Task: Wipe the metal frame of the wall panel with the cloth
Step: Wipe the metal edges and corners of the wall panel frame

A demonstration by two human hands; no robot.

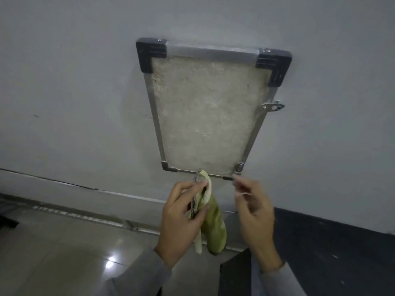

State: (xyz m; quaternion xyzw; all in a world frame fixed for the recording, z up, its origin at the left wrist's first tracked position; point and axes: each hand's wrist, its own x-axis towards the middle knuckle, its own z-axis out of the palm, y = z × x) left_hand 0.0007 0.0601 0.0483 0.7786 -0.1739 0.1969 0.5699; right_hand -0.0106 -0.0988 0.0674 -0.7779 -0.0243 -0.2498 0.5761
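The wall panel has a thin metal frame (154, 116) around a pale fibrous sheet (207, 112), with black plastic caps on its two upper corners. My left hand (181, 218) grips a green and cream cloth (210, 221) just below the frame's bottom bar; the cloth's top tip touches that bar near its middle. My right hand (255, 212) is blurred, its fingers apart, and its fingertips are at the bottom right corner of the frame. Nothing shows in that hand.
A small metal bracket (273, 107) sticks out from the frame's right side. The grey wall (74, 92) surrounds the panel. Below lie a glossy tiled floor (64, 253) and a dark surface (331, 253) at the lower right.
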